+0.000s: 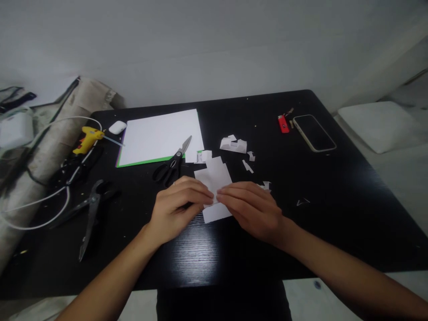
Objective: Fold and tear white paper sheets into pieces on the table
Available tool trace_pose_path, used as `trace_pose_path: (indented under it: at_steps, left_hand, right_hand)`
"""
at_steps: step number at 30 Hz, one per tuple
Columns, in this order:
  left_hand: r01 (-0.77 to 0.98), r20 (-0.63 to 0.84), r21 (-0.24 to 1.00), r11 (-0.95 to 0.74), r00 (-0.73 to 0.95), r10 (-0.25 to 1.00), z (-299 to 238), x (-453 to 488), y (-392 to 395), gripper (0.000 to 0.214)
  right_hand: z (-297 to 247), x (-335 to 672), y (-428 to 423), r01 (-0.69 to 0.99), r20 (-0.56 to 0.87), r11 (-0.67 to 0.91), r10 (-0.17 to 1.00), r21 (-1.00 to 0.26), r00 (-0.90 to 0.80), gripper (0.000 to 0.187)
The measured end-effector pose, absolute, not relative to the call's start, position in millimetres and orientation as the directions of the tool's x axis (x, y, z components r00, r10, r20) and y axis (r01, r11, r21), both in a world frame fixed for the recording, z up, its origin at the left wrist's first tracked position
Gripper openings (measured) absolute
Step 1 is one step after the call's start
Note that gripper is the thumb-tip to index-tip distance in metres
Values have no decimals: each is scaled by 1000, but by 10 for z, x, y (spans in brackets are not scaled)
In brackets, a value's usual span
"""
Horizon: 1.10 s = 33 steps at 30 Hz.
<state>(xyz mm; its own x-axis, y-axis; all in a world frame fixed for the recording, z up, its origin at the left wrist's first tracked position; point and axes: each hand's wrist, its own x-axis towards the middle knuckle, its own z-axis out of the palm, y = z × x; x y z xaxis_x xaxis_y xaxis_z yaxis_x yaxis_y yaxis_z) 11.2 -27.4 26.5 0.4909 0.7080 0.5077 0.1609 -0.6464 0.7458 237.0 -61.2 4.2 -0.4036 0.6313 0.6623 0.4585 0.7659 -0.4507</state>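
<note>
Paper cutout (214, 174), white, near the middle of the black table (334, 232), beneath left hand (182, 205) and right hand (254, 205). From the left: yellow glue gun (87, 139); nearer, dark pliers-like tool (92, 207), handles spread. Next, small white case (117, 127) at the left edge of a white sheet (157, 133); black-handled scissors (173, 163), blades lying over that sheet. Left fingers bent, tips on the cutout; right fingers likewise, tips close to the left's. Pinching or merely pressing: cannot tell. Beyond, folded white scraps (239, 146); farther right, red lighter (283, 124) beside a dark-screened phone (314, 133).
</note>
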Motion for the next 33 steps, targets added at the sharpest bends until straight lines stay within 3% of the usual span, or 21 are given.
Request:
trace_pose_path:
  at_steps: [3,6,8,11,14,28,30,33]
  left_hand:
    - [190,439,815,-548,414,797,227,100,-292,20]
    - [89,200,965,-246,357,913,173,90,-290,15]
    - [1,7,1000,-8,434,901,158,109,-279,13]
    - [31,-178,981,189,522,835,179,174,-276,39]
    - [80,-243,968,237,524,816,211,226,-285,35]
    - [80,-288,955,287,501,816,182,191,-215,26]
    - [69,-277,958,278,469,839,181,181,-205,26]
    - [46,-242,969,243,378,894,174,176,-192,25]
  right_hand:
    - [57,2374,-609,452,724,794,582,-408,-370,37]
    - [77,2373,-598,503,769,786,555,-360,-317,30]
    - [78,2369,-594,540,769,765,564,-350,-301,30]
    - [54,2360,-591,555,772,760,562,-340,-298,29]
    - [15,2351,-581,549,773,771,549,-321,-318,28]
    - [-25,2367,-501,616,738,734,578,-285,-348,28]
    - [-27,2381,-457,705,735,628,639,-329,-226,31]
    - [-43,2409,-360,669,614,376,774,-641,153,56]
